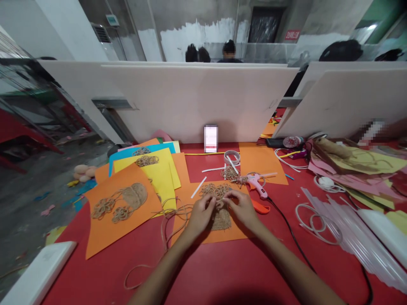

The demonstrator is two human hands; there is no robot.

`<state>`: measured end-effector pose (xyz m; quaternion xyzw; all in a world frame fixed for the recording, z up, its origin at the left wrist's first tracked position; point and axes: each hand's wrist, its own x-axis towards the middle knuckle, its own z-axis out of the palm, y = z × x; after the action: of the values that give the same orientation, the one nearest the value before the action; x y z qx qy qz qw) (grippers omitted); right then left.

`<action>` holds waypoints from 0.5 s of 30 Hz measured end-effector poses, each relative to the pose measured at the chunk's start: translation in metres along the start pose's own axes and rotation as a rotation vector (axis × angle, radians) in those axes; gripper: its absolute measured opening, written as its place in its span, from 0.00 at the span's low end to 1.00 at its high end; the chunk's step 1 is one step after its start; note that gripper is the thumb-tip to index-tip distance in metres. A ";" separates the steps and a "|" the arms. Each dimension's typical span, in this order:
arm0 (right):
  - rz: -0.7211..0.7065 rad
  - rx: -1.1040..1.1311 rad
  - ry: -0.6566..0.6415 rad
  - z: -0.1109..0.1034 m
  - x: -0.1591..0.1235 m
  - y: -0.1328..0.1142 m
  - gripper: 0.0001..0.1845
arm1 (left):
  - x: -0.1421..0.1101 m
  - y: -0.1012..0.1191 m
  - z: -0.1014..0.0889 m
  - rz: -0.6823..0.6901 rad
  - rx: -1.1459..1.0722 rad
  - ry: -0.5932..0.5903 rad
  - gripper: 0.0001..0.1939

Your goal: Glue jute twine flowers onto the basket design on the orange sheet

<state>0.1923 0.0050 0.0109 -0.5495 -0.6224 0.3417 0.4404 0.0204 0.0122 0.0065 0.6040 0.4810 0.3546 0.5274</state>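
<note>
My left hand (202, 214) and my right hand (242, 207) meet over an orange sheet (203, 235), fingertips pinched on brown jute twine (219, 203). Fingers partly cover what lies between them. Below the fingertips sits a woven burlap piece (221, 220), and twine loops shaped like flowers (210, 189) spread above it on the same sheet. Loose twine strands (168, 224) trail away to the left of my left hand. A pink hot glue gun (256, 184) lies to the right, beyond my right hand, with an orange-handled tool (261, 207) below it.
Left, another orange sheet (104, 237) bears a burlap pot with twine flowers, beside yellow sheets (170, 165) and a blue one. A lit phone (210, 139) leans against a white board (178, 97). Clear glue sticks (346, 228) and a black cord (289, 231) lie right.
</note>
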 end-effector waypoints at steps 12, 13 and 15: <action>0.148 0.184 -0.115 -0.003 -0.008 0.008 0.07 | -0.014 -0.013 0.004 -0.031 0.017 0.006 0.23; 0.153 0.189 -0.122 -0.003 -0.009 0.009 0.07 | -0.015 -0.014 0.004 -0.034 0.031 -0.002 0.24; 0.166 0.202 -0.131 -0.004 -0.010 0.008 0.06 | -0.016 -0.014 0.004 -0.032 0.046 -0.020 0.24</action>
<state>0.1988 -0.0038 0.0033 -0.5285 -0.5645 0.4732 0.4221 0.0172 -0.0045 -0.0067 0.6118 0.4933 0.3290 0.5236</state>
